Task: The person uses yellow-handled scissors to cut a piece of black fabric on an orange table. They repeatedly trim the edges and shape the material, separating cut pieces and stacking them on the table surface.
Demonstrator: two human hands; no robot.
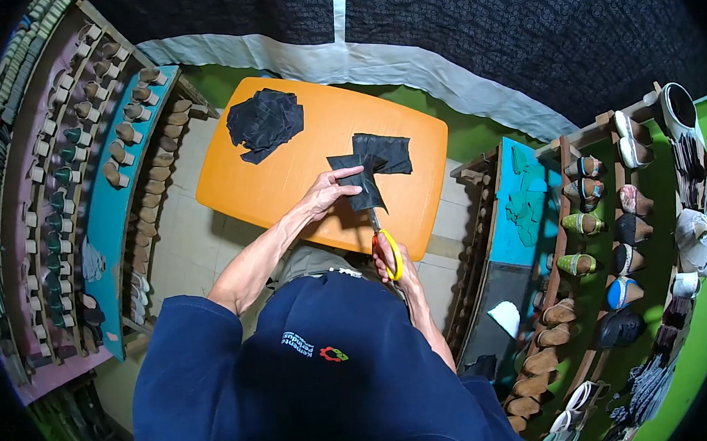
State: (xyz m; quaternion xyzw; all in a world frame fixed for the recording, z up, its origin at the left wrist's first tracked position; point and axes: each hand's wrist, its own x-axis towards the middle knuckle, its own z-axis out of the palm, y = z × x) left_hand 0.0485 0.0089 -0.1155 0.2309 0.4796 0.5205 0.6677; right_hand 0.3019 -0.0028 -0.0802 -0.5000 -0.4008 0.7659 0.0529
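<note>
My left hand [329,193] pinches a black sheet of thin material [355,176] between thumb and fingers, above the near part of an orange table [322,124]. In my right hand [397,262] are scissors [391,255] with yellow and orange handles, and my fingers are closed around the grips. The scissor blades point away from me and meet the lower edge of the black sheet; how far they overlap it is hard to see. Just beyond the held sheet lies a black rectangular piece [390,151] on the table. A heap of black pieces [265,123] sits at the far left of the tabletop.
Racks with rows of shoe lasts [126,132] stand on the left. On the right, a shelf [527,245] carries green cut pieces, and a wall rack beyond holds shoes [618,259] and lasts. A dark patterned curtain [471,24] with a white border hangs behind the table.
</note>
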